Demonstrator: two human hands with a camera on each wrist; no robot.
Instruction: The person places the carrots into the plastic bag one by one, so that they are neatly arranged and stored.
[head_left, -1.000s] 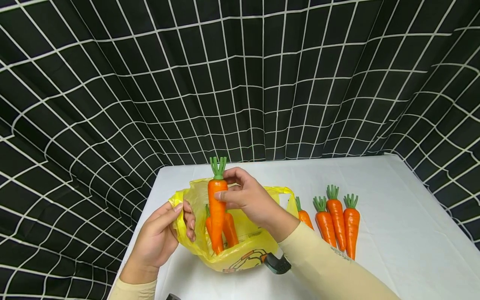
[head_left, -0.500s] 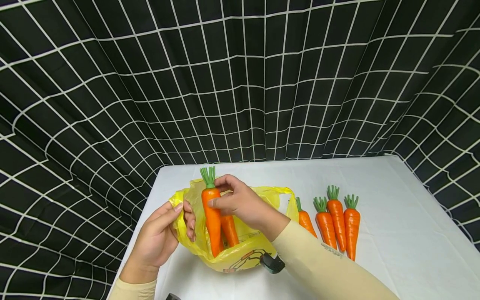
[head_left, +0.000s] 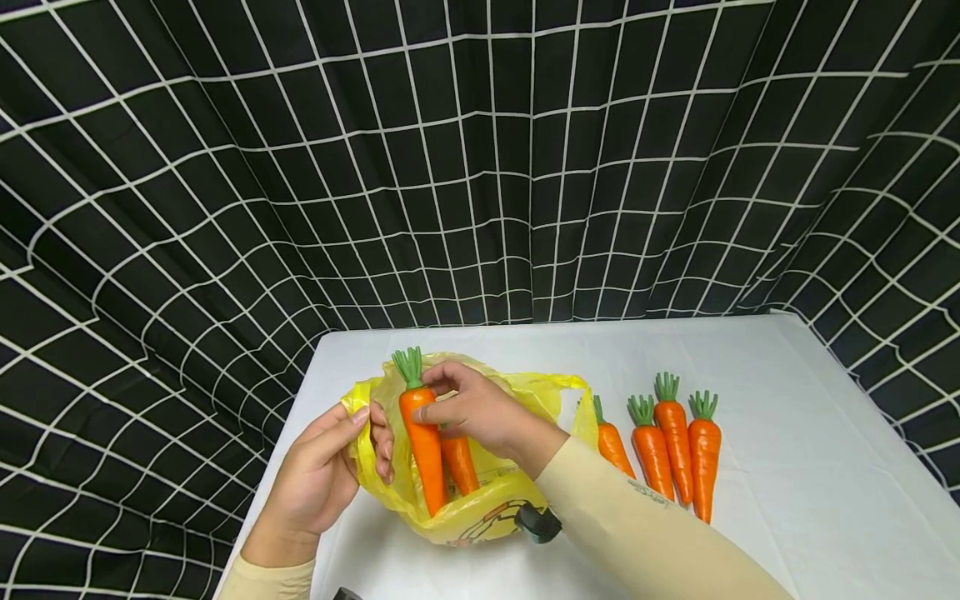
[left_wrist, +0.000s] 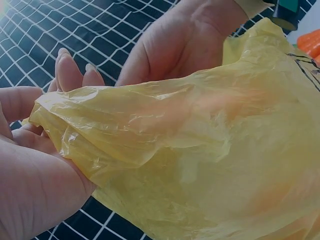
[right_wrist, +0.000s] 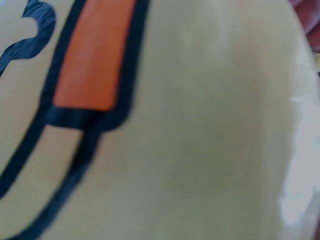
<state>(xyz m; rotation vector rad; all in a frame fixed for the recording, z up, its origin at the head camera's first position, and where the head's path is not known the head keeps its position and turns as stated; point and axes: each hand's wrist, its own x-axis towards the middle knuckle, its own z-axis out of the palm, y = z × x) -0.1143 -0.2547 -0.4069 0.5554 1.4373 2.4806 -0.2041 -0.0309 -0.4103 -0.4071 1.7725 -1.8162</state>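
My left hand (head_left: pixel 318 471) pinches the left rim of a yellow plastic bag (head_left: pixel 517 496) and keeps its mouth spread. Inside the bag's mouth, my right hand (head_left: pixel 480 417) grips an orange carrot (head_left: pixel 426 450) near its top, thumb in front, green stems up and tip low in the bag. Another carrot (head_left: pixel 459 465) lies behind it in the bag, partly hidden by the right hand. In the left wrist view the thin bag wall (left_wrist: pixel 165 135) shows orange shapes through it. The right wrist view is filled by the bag's printed side (right_wrist: pixel 210 125).
To the right of the bag, three carrots (head_left: pixel 673 429) lie side by side on the white table (head_left: pixel 810 467). One more carrot (head_left: pixel 613 446) lies close by the bag's right handle. A black curtain with a white grid (head_left: pixel 480 167) surrounds the table.
My right hand has moved left and down with the carrot, which sits lower in the bag and leans left at its top. My left hand keeps its hold on the rim.
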